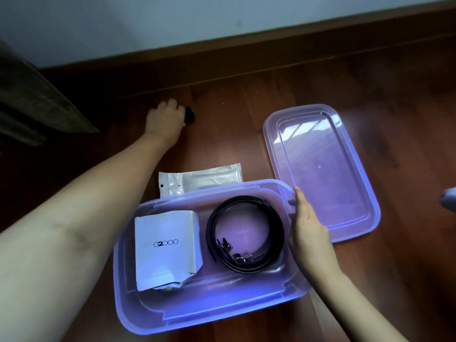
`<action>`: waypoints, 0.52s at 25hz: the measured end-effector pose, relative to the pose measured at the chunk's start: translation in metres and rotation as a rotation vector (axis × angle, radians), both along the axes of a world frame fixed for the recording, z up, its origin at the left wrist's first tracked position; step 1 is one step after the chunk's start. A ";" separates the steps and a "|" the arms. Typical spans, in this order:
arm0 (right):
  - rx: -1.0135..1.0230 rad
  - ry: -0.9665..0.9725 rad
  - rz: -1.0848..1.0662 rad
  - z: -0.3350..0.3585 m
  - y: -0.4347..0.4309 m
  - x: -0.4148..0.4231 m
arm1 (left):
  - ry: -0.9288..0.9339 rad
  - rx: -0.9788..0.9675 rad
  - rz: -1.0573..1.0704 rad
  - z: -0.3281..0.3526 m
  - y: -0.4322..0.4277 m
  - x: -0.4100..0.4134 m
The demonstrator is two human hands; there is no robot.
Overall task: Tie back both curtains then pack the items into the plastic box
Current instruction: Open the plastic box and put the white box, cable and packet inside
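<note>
The person's left hand [167,117] is stretched far out to the floor, at about eleven o'clock from the plastic box [148,317]. Its fingers are curled down over a small black object [190,114], which pokes out on the hand's right side; what that object is, I cannot make out. The right hand [308,223] lies flat against the box's three o'clock end, fingers straight and together, the fingertips up at the rim's corner. It touches the wall and grasps nothing.

The box sits on the floor just in front of the person, translucent and purple-tinted, with no lid on. Inside, on the nine o'clock side, a white carton [167,248] printed "G2000" lies flat, torn at its near corner. Beside it, on the three o'clock side, a black belt [210,230] is coiled in a loose ring, its metal buckle parts lying within the coil.

Touching the box's twelve o'clock wall from outside, a silvery-white pouch [199,181] lies on the boards, partly hidden by the rim. The lid [320,169] lies flat at two o'clock, its near corner just behind the right hand.

All of this rests on a dark red-brown wooden floor [246,124]. A brown skirting board [246,54] and a pale wall [197,21] run across the far side. A dark, dull mass [32,99] comes in at ten o'clock.
</note>
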State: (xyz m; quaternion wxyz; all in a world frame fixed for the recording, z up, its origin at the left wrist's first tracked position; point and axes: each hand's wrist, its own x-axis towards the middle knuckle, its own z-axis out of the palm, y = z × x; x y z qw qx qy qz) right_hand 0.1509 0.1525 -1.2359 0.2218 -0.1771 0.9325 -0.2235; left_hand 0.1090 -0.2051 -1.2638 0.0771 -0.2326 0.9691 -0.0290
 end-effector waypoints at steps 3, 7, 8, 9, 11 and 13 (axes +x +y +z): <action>0.023 0.023 0.033 -0.001 0.000 -0.001 | 0.271 0.238 0.045 0.021 0.029 0.006; 0.020 -0.003 0.021 0.002 0.000 0.000 | 0.671 0.691 -0.430 0.060 0.106 0.052; 0.007 0.006 0.022 0.002 0.000 0.000 | 0.594 0.763 -0.613 0.062 0.125 0.069; 0.002 0.018 0.030 0.002 0.001 0.001 | 0.471 0.743 -0.793 0.060 0.141 0.084; 0.000 0.028 0.034 0.001 0.000 0.001 | 0.276 0.455 -1.041 0.041 0.163 0.100; 0.001 0.027 0.025 0.000 -0.001 0.000 | 0.079 0.265 -1.066 0.025 0.178 0.104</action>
